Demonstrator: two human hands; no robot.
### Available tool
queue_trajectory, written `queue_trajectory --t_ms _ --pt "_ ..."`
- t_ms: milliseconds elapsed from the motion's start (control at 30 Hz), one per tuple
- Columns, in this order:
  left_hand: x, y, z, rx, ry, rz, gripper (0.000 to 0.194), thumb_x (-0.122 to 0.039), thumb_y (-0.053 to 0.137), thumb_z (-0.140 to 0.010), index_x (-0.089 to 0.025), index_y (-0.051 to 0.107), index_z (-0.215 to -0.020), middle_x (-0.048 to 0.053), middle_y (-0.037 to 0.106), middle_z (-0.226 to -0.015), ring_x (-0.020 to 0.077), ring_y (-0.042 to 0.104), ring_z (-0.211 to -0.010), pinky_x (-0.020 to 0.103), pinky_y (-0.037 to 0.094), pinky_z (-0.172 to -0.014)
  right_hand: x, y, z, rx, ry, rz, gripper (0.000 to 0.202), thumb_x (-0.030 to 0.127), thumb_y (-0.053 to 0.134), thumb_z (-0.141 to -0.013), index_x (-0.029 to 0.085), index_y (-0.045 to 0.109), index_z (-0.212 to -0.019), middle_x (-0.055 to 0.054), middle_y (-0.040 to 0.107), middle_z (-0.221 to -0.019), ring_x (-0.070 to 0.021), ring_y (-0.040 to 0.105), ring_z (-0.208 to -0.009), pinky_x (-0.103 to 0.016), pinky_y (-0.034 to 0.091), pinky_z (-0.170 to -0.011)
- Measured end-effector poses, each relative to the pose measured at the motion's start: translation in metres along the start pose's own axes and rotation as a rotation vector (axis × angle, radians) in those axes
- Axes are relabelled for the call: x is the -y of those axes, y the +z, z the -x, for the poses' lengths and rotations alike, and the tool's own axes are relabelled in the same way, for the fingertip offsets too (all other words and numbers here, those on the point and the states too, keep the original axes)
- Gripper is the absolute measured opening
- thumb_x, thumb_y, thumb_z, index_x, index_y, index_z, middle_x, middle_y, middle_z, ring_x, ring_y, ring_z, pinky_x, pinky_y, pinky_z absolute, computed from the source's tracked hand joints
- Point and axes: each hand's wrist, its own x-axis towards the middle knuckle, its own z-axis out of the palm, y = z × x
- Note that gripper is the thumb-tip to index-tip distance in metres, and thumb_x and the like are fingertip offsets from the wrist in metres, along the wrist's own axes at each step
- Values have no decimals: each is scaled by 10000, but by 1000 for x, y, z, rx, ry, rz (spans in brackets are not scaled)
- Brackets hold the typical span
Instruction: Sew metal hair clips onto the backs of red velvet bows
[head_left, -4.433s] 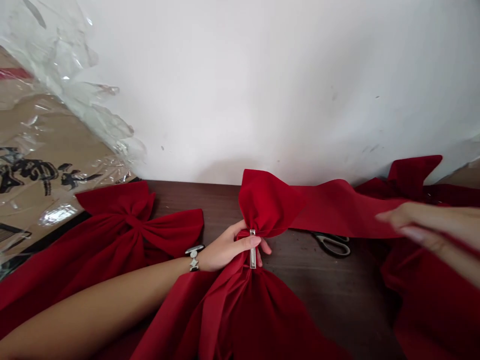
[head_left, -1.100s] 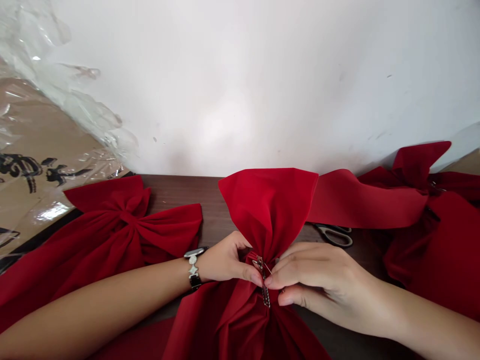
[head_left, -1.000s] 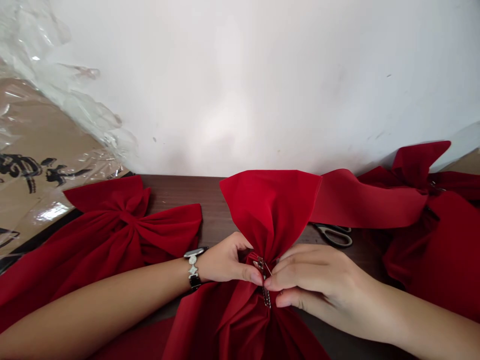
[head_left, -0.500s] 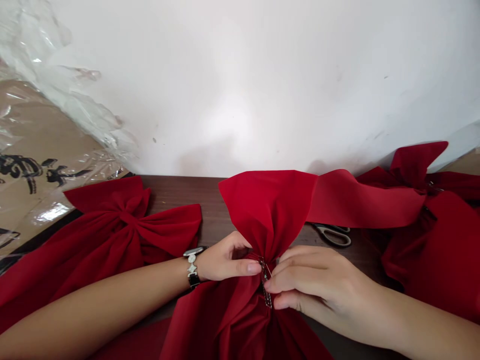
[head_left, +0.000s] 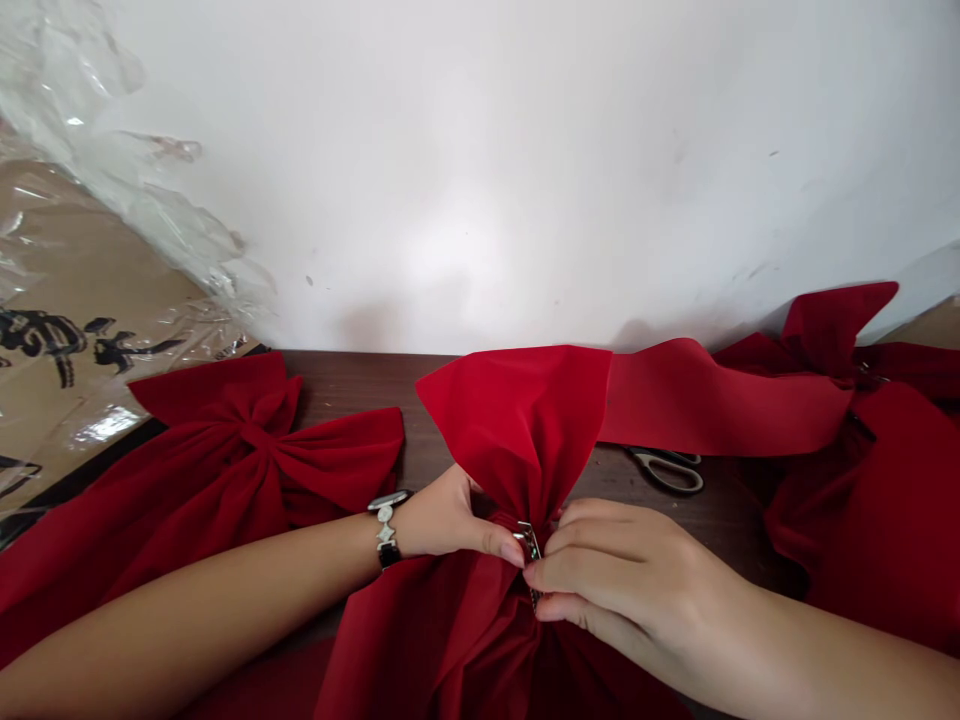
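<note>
Both hands (head_left: pixel 525 560) at table's (head_left: pixel 360 385) wall edge.

Both forearms are stretched in from the near edge and brought together at the centre. The left hand (head_left: pixel 450 522) is laid palm-down, its wrist kept low, and its thumb tip is pressed inward toward the right. The right hand (head_left: pixel 615 570) is angled in from the near right, knuckles turned up, fingers (head_left: pixel 570 545) curled and stacked one above another. Thumb and fingertips of the two hands are pinched closed, almost touching each other.
</note>
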Motion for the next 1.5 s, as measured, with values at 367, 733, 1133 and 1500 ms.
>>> queue_trajectory --t_ms 367,733,1133,1500 --pt "-1 1 -1 -22 -45 7 485 -339 893 -509 -124 638 -861 27 682 -839 164 609 -805 323 492 -872 -5 7 1 -59 -70 -12 147 174 569 -916 90 649 -827 -44 646 -700 -117 552 -642 -233 483 -648" --pt "-4 1 0 37 -57 27 537 -429 863 -547 -96 684 -929 95 730 -929 228 665 -915 354 504 -896 -3 9 2 -77 -173 -2 72 121 607 -884 67 647 -857 -48 647 -703 -117 574 -659 -236 500 -666" --pt "-1 -1 1 -10 -80 -46 614 -493 858 -510 -96 678 -942 113 728 -964 243 667 -918 375 508 -895 -1 7 -1 -90 -141 -36 115 151 582 -907 74 647 -850 -54 665 -713 -119 603 -669 -238 515 -679" --pt "-2 -1 1 57 -51 -22 626 -505 833 -560 -86 673 -996 127 719 -1003 255 655 -982 383 491 -947 -2 3 1 -67 -153 -79 85 123 598 -891 57 643 -861 -62 664 -713 -116 600 -664 -245 507 -676"
